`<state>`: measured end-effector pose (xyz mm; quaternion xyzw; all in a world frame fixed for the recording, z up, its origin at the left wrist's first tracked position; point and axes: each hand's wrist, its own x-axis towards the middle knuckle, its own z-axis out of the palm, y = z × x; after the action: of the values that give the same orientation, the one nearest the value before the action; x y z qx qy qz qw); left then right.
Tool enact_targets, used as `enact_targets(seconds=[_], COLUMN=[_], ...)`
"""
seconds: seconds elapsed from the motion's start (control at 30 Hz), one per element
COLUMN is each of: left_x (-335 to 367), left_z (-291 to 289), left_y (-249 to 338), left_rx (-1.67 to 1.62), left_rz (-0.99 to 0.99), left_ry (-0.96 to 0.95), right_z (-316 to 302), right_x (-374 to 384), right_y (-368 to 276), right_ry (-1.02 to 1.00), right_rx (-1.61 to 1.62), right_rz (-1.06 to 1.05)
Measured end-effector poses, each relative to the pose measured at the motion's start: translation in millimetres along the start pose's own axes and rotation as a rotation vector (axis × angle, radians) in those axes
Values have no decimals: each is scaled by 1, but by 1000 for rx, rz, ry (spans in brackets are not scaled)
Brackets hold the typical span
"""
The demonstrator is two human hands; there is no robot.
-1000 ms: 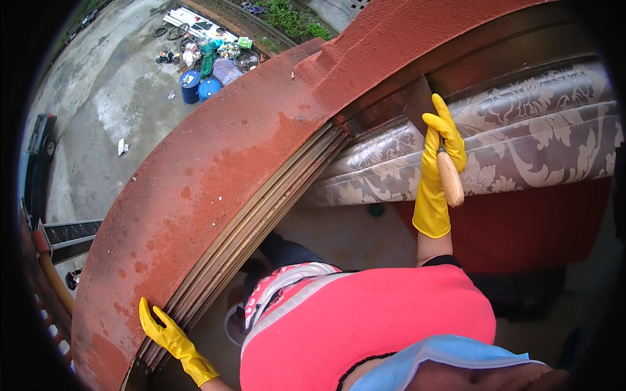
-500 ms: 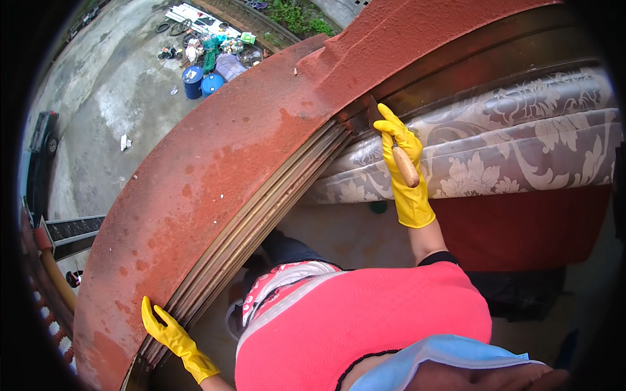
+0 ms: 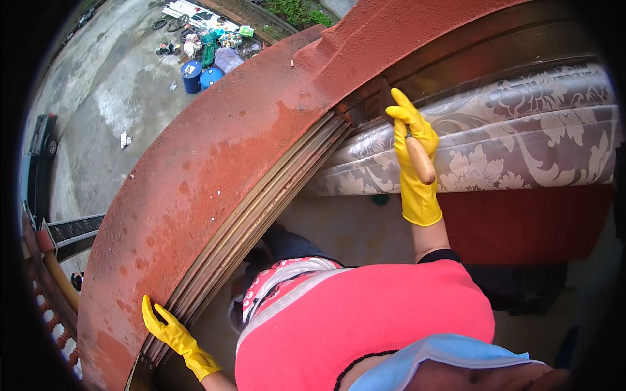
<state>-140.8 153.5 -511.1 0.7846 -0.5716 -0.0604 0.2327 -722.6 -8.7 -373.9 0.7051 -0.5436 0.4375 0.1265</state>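
My right hand (image 3: 415, 130), in a yellow rubber glove, grips a wooden-handled blade (image 3: 420, 161). Its handle points back toward me, while its dark flat blade, partly hidden by my fingers, reaches the inner side of the metal window frame (image 3: 482, 62). Whether it is a knife or a scraper I cannot tell. At the lower left, my left hand (image 3: 175, 333), gloved the same way, lies with fingers apart over the red ledge (image 3: 189, 189) and the ridged metal window track (image 3: 254, 225). It holds nothing.
A mattress with a floral pattern (image 3: 482, 166) stands along the frame beneath my right arm. Beyond the ledge, far below, are a concrete yard (image 3: 111, 98), blue barrels (image 3: 191, 78), a heap of discarded items (image 3: 212, 45) and a dark vehicle (image 3: 42, 156).
My right hand has shifted slightly right and up along the frame with the wooden-handled blade in it. My left hand stays in its place on the ledge.
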Motion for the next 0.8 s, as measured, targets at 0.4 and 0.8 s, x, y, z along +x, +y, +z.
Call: enact_targets(seconds=[0.4,0.8], left_x=[2,0], left_z=[-1,0], left_y=[-2,0], left_rx=[-8,-3], left_rz=[42,20], left_ry=[-8,48], right_z=[25,23], right_x=[-29,-17], right_y=[5,2], right_ry=[-89,10], right_rx=[-40,57], right_rz=[65,179])
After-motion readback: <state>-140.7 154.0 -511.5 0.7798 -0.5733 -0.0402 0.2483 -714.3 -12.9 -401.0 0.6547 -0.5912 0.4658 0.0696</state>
